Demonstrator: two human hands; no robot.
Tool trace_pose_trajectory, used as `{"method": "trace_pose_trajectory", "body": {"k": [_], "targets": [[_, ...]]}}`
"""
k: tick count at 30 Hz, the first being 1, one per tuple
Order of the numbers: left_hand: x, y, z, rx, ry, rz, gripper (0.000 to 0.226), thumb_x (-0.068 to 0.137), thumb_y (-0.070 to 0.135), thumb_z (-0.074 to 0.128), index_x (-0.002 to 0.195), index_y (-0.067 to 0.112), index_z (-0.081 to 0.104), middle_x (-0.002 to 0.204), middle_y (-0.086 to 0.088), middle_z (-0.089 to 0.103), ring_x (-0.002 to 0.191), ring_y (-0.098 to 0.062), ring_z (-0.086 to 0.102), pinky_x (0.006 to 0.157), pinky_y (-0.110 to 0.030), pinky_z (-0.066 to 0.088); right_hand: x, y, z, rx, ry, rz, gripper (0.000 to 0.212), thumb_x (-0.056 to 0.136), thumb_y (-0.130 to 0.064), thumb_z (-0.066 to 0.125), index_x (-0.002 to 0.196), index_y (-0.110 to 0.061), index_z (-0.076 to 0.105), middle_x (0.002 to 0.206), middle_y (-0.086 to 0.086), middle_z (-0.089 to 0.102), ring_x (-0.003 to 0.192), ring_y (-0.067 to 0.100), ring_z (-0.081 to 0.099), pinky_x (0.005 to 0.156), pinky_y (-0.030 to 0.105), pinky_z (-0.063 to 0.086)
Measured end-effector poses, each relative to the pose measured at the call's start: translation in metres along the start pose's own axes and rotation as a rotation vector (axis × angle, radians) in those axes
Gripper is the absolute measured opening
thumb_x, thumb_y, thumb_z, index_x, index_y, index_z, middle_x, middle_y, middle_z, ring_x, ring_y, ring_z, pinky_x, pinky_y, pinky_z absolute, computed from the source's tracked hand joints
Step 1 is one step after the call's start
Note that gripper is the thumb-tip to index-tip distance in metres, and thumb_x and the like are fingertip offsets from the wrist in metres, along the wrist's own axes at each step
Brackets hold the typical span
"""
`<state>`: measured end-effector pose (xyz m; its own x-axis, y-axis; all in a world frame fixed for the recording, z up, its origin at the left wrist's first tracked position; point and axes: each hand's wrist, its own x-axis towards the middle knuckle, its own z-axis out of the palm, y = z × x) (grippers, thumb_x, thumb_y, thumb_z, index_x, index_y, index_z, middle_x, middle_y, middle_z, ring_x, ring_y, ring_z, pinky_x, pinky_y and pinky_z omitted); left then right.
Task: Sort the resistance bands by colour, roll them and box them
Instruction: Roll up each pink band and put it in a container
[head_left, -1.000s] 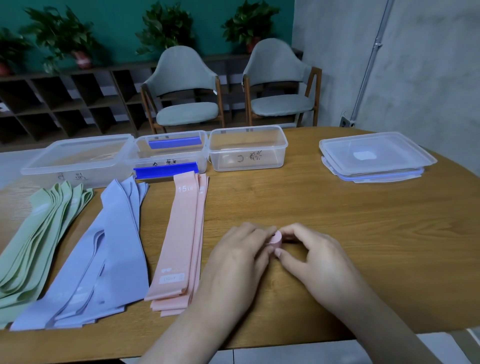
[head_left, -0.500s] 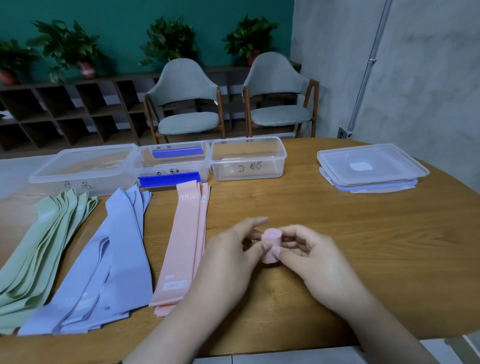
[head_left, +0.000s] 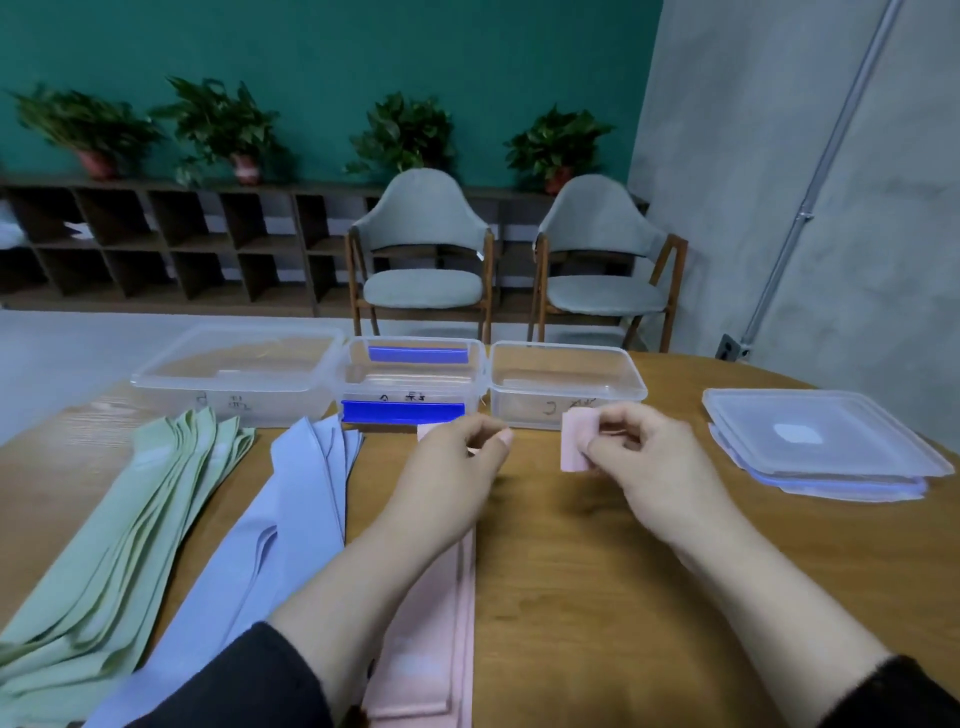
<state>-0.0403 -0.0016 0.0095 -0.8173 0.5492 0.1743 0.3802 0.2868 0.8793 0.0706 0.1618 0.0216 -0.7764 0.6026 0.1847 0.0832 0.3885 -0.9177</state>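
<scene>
Worktop (head_left: 597, 571): green bands (head_left: 119, 530), blue bands (head_left: 270, 540) and pink bands (head_left: 441, 649) lie flat at left. Three clear boxes (head_left: 569, 384) along far edge. Right hand (head_left: 654, 462) pinches rolled pink band (head_left: 574, 441) raised just near of rightmost box. Left hand (head_left: 457, 467): fingers curled, holding nothing visible.
</scene>
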Motion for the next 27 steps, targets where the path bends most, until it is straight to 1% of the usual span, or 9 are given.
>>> {"method": "trace_pose_trajectory", "body": {"k": [2, 4, 8, 11, 14, 18, 22, 25, 27], "targets": [[0.020, -0.006, -0.001, 0.088, 0.015, 0.008, 0.020, 0.103, 0.032, 0.054, 0.113, 0.025, 0.071, 0.099, 0.011, 0.070, 0.096, -0.011, 0.063, 0.076, -0.022, 0.044, 0.030, -0.004, 0.006, -0.131, 0.015, -0.038, 0.003, 0.091, -0.020, 0.069, 0.093, -0.020, 0.071, 0.079, -0.007, 0.070, 0.064, -0.003, 0.059, 0.058, 0.008, 0.041], [0.041, -0.009, 0.000, 0.234, 0.029, 0.052, 0.027, 0.104, 0.032, 0.052, 0.123, 0.023, 0.069, 0.109, 0.006, 0.071, 0.102, -0.015, 0.063, 0.079, -0.025, 0.045, 0.058, -0.004, 0.010, -0.247, 0.025, -0.061, 0.005, 0.092, -0.024, 0.067, 0.093, -0.020, 0.068, 0.083, -0.010, 0.068, 0.068, -0.002, 0.059, 0.056, 0.008, 0.041], [0.079, -0.013, 0.004, 0.617, 0.063, 0.241, 0.037, 0.104, 0.033, 0.047, 0.137, 0.023, 0.060, 0.131, -0.001, 0.063, 0.123, -0.024, 0.053, 0.100, -0.037, 0.039, 0.111, 0.003, 0.010, -0.385, 0.023, 0.012, 0.011, 0.086, -0.021, 0.066, 0.096, -0.018, 0.067, 0.084, -0.004, 0.069, 0.064, 0.009, 0.056, 0.053, 0.025, 0.038], [0.108, -0.016, 0.004, 0.853, 0.025, 0.298, 0.038, 0.104, 0.035, 0.045, 0.139, 0.024, 0.056, 0.134, -0.002, 0.058, 0.127, -0.026, 0.047, 0.101, -0.041, 0.033, 0.137, 0.010, 0.008, -0.463, 0.006, 0.043, 0.014, 0.085, -0.025, 0.063, 0.098, -0.020, 0.065, 0.084, -0.002, 0.065, 0.060, 0.014, 0.051, 0.053, 0.026, 0.034], [0.129, -0.023, 0.007, 1.015, -0.033, 0.326, 0.030, 0.102, 0.034, 0.048, 0.128, 0.029, 0.062, 0.125, -0.002, 0.058, 0.124, -0.027, 0.046, 0.097, -0.042, 0.032, 0.152, 0.020, 0.008, -0.513, -0.014, 0.063, 0.011, 0.086, -0.026, 0.061, 0.094, -0.019, 0.064, 0.083, 0.001, 0.066, 0.063, 0.019, 0.054, 0.053, 0.028, 0.036], [0.136, -0.024, 0.012, 1.088, -0.103, 0.343, 0.019, 0.094, 0.026, 0.057, 0.109, 0.028, 0.069, 0.114, 0.000, 0.059, 0.122, -0.027, 0.045, 0.103, -0.046, 0.028, 0.157, 0.030, 0.004, -0.501, -0.010, 0.078, 0.011, 0.087, -0.024, 0.059, 0.094, -0.017, 0.063, 0.083, 0.003, 0.067, 0.073, 0.022, 0.060, 0.058, 0.030, 0.041], [0.133, -0.023, 0.019, 1.096, -0.105, 0.364, 0.021, 0.097, 0.021, 0.056, 0.110, 0.029, 0.070, 0.106, 0.000, 0.061, 0.123, -0.026, 0.044, 0.116, -0.052, 0.018, 0.155, 0.036, -0.001, -0.524, 0.009, 0.092, 0.010, 0.086, -0.026, 0.059, 0.094, -0.020, 0.062, 0.090, 0.003, 0.067, 0.080, 0.023, 0.062, 0.062, 0.031, 0.043], [0.124, -0.018, 0.028, 1.049, -0.114, 0.410, 0.020, 0.100, 0.027, 0.053, 0.108, 0.030, 0.071, 0.104, 0.002, 0.062, 0.121, -0.025, 0.047, 0.110, -0.046, 0.023, 0.149, 0.038, -0.011, -0.534, 0.007, 0.127, 0.010, 0.087, -0.025, 0.060, 0.092, -0.018, 0.064, 0.088, 0.003, 0.067, 0.075, 0.022, 0.062, 0.058, 0.030, 0.043], [0.112, -0.013, 0.036, 0.994, -0.124, 0.451, 0.021, 0.100, 0.029, 0.051, 0.108, 0.028, 0.071, 0.103, 0.001, 0.063, 0.112, -0.026, 0.053, 0.097, -0.039, 0.031, 0.140, 0.037, -0.023, -0.561, -0.006, 0.157, 0.013, 0.087, -0.024, 0.061, 0.090, -0.012, 0.067, 0.085, 0.006, 0.069, 0.070, 0.022, 0.061, 0.058, 0.030, 0.042]]}}
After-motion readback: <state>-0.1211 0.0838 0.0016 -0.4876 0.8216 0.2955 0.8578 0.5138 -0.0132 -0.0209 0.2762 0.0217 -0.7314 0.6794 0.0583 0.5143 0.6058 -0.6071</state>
